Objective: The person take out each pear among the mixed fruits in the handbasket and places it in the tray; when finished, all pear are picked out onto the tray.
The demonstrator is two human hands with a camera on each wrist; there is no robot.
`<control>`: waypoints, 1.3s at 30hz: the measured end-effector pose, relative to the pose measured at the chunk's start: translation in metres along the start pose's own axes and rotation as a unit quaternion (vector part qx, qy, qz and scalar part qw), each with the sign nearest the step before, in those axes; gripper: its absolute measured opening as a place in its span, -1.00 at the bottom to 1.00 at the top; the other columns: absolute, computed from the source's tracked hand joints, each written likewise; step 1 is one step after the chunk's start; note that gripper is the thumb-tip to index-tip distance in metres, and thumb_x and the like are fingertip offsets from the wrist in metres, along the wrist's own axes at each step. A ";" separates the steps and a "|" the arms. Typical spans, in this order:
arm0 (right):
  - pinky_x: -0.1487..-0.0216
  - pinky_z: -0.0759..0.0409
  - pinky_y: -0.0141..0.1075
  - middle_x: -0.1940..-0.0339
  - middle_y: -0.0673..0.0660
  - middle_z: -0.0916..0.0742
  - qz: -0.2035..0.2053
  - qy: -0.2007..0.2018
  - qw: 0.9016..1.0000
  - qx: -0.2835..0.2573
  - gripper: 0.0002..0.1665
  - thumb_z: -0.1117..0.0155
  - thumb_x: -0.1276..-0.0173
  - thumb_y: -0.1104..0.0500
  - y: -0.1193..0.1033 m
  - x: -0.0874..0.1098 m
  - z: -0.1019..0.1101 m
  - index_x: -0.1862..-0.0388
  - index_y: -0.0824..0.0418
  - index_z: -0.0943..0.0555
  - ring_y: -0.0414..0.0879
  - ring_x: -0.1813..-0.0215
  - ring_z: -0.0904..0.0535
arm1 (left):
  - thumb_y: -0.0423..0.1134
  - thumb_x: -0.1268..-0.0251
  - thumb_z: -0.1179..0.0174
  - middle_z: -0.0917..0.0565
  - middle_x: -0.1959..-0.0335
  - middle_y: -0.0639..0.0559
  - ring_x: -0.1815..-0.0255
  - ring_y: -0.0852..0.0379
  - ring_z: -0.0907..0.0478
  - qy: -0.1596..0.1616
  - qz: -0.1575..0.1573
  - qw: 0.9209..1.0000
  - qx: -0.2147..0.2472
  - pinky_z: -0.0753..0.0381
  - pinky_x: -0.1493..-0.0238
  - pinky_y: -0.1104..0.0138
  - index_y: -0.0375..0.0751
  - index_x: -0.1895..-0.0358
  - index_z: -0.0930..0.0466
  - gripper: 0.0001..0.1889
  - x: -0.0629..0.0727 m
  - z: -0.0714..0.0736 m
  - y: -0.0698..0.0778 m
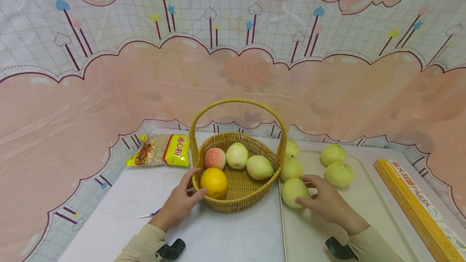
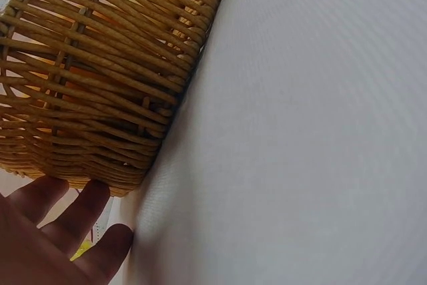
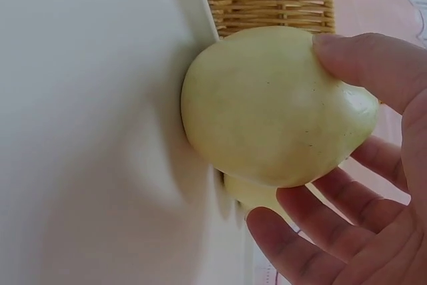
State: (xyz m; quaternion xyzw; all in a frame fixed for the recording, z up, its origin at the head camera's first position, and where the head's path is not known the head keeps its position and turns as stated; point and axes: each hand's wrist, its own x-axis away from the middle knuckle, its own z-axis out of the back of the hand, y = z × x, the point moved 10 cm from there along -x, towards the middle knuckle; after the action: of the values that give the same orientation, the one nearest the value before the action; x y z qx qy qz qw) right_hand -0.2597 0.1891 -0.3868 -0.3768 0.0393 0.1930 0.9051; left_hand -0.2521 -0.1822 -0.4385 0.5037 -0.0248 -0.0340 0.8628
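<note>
1. Closest are two tan sleeves (image 1: 143,241), with a small black thing (image 1: 172,249) on each wrist.
2. The left hand (image 1: 180,203) touches the left side of the basket (image 1: 233,205). Its fingers are loose and spread on the outside, and its thumb is at the rim, next to the orange (image 1: 213,183). A thin stick (image 1: 149,215), white and purple, lies by this hand on the white desk (image 1: 233,237).
3. The right hand (image 1: 324,197) pinches a big pale green fruit (image 1: 293,193), with the thumb on one side and fingers on the other. The fruit is at the left edge of the cream tray (image 1: 364,189), to the right of the basket. I can't tell if it touches the tray.
4. On the far right is a long yellow and white box (image 1: 415,211).
5. The brown basket stands up, its tall round handle on top. Inside, the orange is in front. Behind it are a pink peach (image 1: 214,159), a round pale fruit (image 1: 237,155) and a longer pale fruit (image 1: 260,167).
6. Past the right hand are four more green fruits (image 1: 339,174), two by the basket and two farther right.
7. Left of the basket lies a shiny yellow bag (image 1: 177,151).
8. At the back hangs a pink and white cloth (image 1: 233,80).
</note>
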 end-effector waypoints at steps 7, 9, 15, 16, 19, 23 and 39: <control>0.16 -0.70 -0.18 -0.12 0.35 -0.63 -0.007 0.002 1.000 0.009 -0.30 -0.56 -0.18 0.12 0.003 -0.004 -0.001 -0.19 0.44 -0.51 0.22 -0.08 -0.60 | 0.01 -0.41 -0.23 -0.33 -0.44 -0.30 -0.34 -0.26 -0.39 0.000 -0.003 1.000 0.003 -0.39 -0.33 -0.13 0.04 -0.55 -0.10 -0.26 0.001 0.000 0.001; 0.15 -0.70 -0.17 -0.12 0.35 -0.63 -0.010 0.001 1.000 0.008 -0.30 -0.56 -0.17 0.12 0.003 -0.005 -0.001 -0.19 0.44 -0.51 0.22 -0.08 -0.60 | 0.01 -0.42 -0.23 -0.34 -0.43 -0.32 -0.33 -0.27 -0.40 0.000 -0.004 1.000 0.004 -0.40 -0.32 -0.13 0.05 -0.55 -0.10 -0.27 0.002 0.000 0.003; 0.16 -0.70 -0.16 -0.11 0.34 -0.64 -0.006 0.006 1.000 0.008 -0.31 -0.57 -0.15 0.13 0.000 -0.005 -0.001 -0.18 0.44 -0.52 0.21 -0.07 -0.60 | 0.01 -0.41 -0.23 -0.34 -0.43 -0.33 -0.32 -0.28 -0.41 0.001 -0.002 1.000 0.002 -0.40 -0.32 -0.13 0.05 -0.55 -0.10 -0.27 0.003 0.001 0.004; 0.17 -0.70 -0.16 -0.11 0.34 -0.64 -0.004 0.007 1.000 0.010 -0.30 -0.57 -0.15 0.13 -0.001 -0.005 -0.001 -0.18 0.44 -0.53 0.20 -0.07 -0.61 | 0.02 -0.41 -0.23 -0.34 -0.43 -0.33 -0.32 -0.28 -0.41 0.001 -0.001 1.000 0.001 -0.40 -0.32 -0.14 0.06 -0.55 -0.10 -0.27 0.003 0.000 0.004; 0.16 -0.70 -0.15 -0.11 0.35 -0.64 0.001 0.007 1.000 0.011 -0.29 -0.57 -0.14 0.13 -0.001 -0.005 -0.001 -0.19 0.45 -0.52 0.20 -0.07 -0.61 | 0.02 -0.41 -0.23 -0.34 -0.43 -0.33 -0.32 -0.28 -0.42 0.001 -0.001 1.000 0.000 -0.40 -0.31 -0.13 0.06 -0.55 -0.11 -0.27 0.003 0.001 0.004; 0.13 -0.71 -0.12 -0.14 0.36 -0.63 -0.002 -0.004 1.000 -0.001 -0.29 -0.55 -0.17 0.15 0.001 -0.005 -0.003 -0.22 0.44 -0.50 0.24 -0.10 -0.60 | 0.01 -0.42 -0.23 -0.34 -0.43 -0.33 -0.32 -0.28 -0.42 0.000 -0.003 1.000 0.002 -0.41 -0.31 -0.13 0.06 -0.55 -0.10 -0.27 0.002 0.000 0.003; -0.01 -0.68 -0.02 -0.24 0.38 -0.58 0.031 0.007 0.999 -0.006 -0.28 -0.51 -0.24 0.15 -0.027 -0.008 0.019 -0.29 0.42 -0.46 0.27 -0.21 -0.54 | 0.02 -0.42 -0.22 -0.32 -0.44 -0.32 -0.34 -0.27 -0.40 -0.004 -0.004 1.000 0.002 -0.40 -0.32 -0.13 0.06 -0.55 -0.09 -0.27 0.001 0.000 0.002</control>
State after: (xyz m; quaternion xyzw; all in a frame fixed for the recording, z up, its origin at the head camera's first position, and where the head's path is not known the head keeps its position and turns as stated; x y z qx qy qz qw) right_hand -0.2579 0.1824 -0.3531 -0.3820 0.0561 0.2184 0.8962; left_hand -0.2513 -0.1813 -0.4370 0.5051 -0.0266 -0.0393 0.8617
